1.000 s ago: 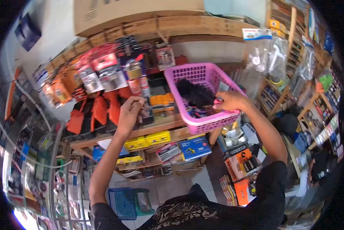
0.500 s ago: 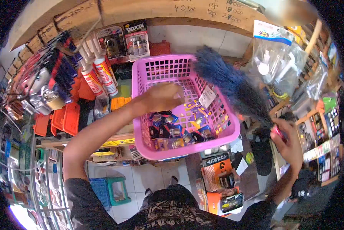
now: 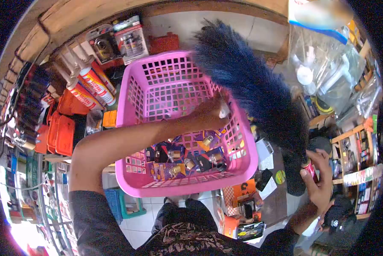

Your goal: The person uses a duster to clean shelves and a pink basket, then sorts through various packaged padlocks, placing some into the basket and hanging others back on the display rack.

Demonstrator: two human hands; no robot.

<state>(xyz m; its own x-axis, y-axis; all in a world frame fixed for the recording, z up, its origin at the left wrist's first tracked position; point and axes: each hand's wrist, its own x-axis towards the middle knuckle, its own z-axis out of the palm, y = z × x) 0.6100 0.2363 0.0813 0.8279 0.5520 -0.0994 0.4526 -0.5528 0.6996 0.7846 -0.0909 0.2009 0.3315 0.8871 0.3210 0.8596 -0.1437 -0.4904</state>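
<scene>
A pink plastic basket (image 3: 127, 170) holds several small padlocks (image 3: 174, 154) on printed cards, gathered at its near side. Inside it, my left hand (image 3: 210, 112) reaches across to the right wall. Its fingers are closed at a white paper tag (image 3: 224, 110), which is partly covered by them. My right hand (image 3: 318, 179) grips the pinkish-red handle (image 3: 309, 170) of a feather duster (image 3: 251, 77). The duster's dark blue plumes slant up and left, over the basket's far right corner.
Sealant tubes (image 3: 95, 85) and orange cases (image 3: 64, 134) stand left of the basket. Carded goods (image 3: 129, 40) lean against the back wall, and clear bags (image 3: 315, 64) hang at right. Below are a green stool (image 3: 131, 207) and boxed goods (image 3: 244, 213). Another person's dark cap (image 3: 342, 213) shows lower right.
My left hand has moved right within the basket to the white tag. The basket appears closer and further left in view. The duster stays in my right hand, its plumes now larger in view.
</scene>
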